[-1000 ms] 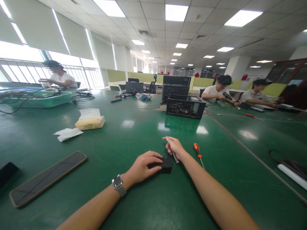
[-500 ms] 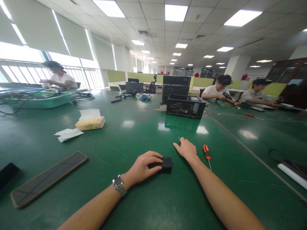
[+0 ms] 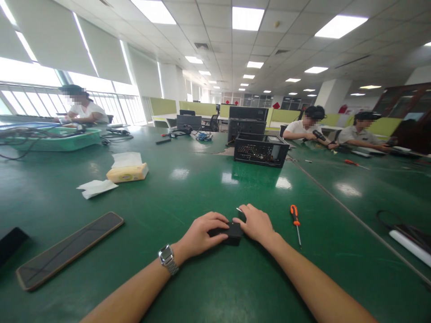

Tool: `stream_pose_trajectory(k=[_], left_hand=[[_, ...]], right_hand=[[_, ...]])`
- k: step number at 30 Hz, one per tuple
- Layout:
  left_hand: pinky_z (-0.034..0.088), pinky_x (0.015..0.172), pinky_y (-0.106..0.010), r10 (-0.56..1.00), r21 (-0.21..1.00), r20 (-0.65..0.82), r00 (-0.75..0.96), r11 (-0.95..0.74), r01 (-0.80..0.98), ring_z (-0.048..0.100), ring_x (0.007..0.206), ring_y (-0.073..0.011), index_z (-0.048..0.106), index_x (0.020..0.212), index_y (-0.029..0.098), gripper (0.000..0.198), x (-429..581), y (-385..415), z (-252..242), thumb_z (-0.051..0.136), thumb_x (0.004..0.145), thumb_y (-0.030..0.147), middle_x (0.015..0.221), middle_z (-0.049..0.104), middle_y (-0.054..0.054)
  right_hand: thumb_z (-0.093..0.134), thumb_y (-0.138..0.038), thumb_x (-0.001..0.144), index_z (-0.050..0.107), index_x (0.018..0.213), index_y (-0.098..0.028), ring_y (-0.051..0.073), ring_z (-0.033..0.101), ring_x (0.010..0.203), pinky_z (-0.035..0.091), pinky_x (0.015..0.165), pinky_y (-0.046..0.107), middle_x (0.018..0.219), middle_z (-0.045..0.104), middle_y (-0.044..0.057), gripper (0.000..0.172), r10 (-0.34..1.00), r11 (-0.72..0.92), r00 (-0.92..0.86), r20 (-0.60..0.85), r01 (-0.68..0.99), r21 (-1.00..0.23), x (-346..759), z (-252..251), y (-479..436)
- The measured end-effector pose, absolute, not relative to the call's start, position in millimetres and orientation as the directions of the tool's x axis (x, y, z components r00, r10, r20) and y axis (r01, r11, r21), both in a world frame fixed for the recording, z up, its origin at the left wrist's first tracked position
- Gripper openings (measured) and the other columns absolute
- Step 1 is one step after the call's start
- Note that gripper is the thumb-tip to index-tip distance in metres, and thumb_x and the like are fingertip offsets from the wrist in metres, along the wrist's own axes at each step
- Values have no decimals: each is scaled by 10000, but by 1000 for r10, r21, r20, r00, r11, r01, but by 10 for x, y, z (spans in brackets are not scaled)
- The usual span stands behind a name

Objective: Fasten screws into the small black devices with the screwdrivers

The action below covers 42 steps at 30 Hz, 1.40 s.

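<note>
My left hand (image 3: pixel 204 233), with a metal-band watch (image 3: pixel 166 256) on its wrist, is closed over the left part of a small black box (image 3: pixel 233 233). Thumb and fingers grip the box's long sides as it lies on the green tabletop. My right hand (image 3: pixel 257 224) is at the box's right end, close to or touching its corner; I cannot tell which. From its fingertips pokes a short, thin silvery piece (image 3: pixel 239 209), mostly hidden. To the right lies an orange-and-black screwdriver (image 3: pixel 295 220), nearest to my right hand.
On the left are a dark flat bar (image 3: pixel 70 251), a black object (image 3: pixel 11 244), a tissue pack (image 3: pixel 128 172) and a loose tissue (image 3: pixel 96 188). Farther off stand a green basket (image 3: pixel 60 142) and an open computer case (image 3: pixel 261 150). Several people sit around the table.
My right hand has moved left and nearer, up to the box's right end, with the silvery piece in its fingers. My left hand stays on the box.
</note>
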State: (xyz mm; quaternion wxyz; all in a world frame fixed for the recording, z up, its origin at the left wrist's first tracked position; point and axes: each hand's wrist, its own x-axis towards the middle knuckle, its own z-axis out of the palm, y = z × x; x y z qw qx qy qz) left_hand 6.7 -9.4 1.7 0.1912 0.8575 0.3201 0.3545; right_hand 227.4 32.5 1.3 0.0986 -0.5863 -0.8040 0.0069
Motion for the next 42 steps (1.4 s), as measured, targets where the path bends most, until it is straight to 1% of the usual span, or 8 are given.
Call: stream_pose_trajectory(k=[5,9,18,23,27,33,37,42], left_hand=[[504,909,-341,680,553,493,543,-726,407,610,1017,-193,691,1033,200,214,60,-89,3,648,844,291,1114,649,-93],[508,902,-341,679,556,494,543,-727,403,614,1014,-194,696,1027,198,213,66,-95,24,649,842,293,1112,653,-95],[514,894,-338,682,558,494,539,-724,406,620,997,-192,698,1017,192,208,64,-99,32,647,842,292,1099,659,-96],[518,890,-337,680,560,492,544,-726,400,621,996,-193,700,1021,194,212,67,-95,33,643,846,299,1101,659,-100],[514,899,-336,682,559,487,545,-723,405,617,1011,-196,696,1033,198,221,68,-93,28,639,849,307,1108,655,-96],[489,922,-325,666,494,481,570,-743,451,595,1031,-188,668,1069,208,228,67,-105,24,598,875,303,1138,632,-83],[457,931,-352,587,270,451,672,-807,525,552,1053,-211,618,1162,235,290,132,-173,88,496,900,222,1183,607,-74],[412,959,-392,520,5,356,776,-832,555,494,1118,-243,491,1302,241,398,277,-267,191,449,909,199,1299,541,-71]], right_hand=[[329,-549,938,532,1262,-225,276,619,968,463,749,359,1141,561,135,501,964,5,35,263,989,-151,2724,126,569],[332,-648,889,491,1329,-206,343,593,1020,482,756,430,1143,535,178,643,956,-236,256,142,961,-145,3176,124,714],[458,-395,858,495,1297,-183,326,624,1001,497,761,429,1183,526,189,489,918,-362,383,103,915,-178,3533,18,822],[468,-381,824,592,1136,-161,298,660,873,490,684,394,1065,612,187,402,895,-439,444,-38,865,-243,3837,7,856],[495,-312,806,622,1010,-205,197,650,672,456,625,300,838,675,77,263,957,-289,276,-87,907,-307,3567,3,781],[581,-267,760,632,888,-210,175,610,800,400,696,255,874,665,27,149,951,309,-296,93,884,-350,2596,-53,443],[588,-312,786,639,887,-210,182,589,853,383,730,261,904,649,40,153,929,370,-349,123,873,-319,2414,-56,325],[550,-490,827,638,956,-201,184,595,810,397,701,264,902,653,51,328,950,310,-255,181,849,-428,2543,-45,379]])
